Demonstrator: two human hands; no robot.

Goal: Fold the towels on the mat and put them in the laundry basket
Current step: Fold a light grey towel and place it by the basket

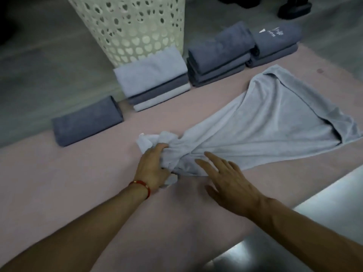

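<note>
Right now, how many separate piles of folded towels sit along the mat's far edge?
4: single dark grey folded towel leftmost, mixed light-and-dark stack before the basket, dark grey stack, printed dark stack rightmost.

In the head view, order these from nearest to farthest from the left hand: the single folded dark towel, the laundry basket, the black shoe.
From the left hand:
1. Single folded dark towel, left of it on the mat's edge.
2. Laundry basket, beyond it, off the mat.
3. Black shoe, far upper right corner.
</note>
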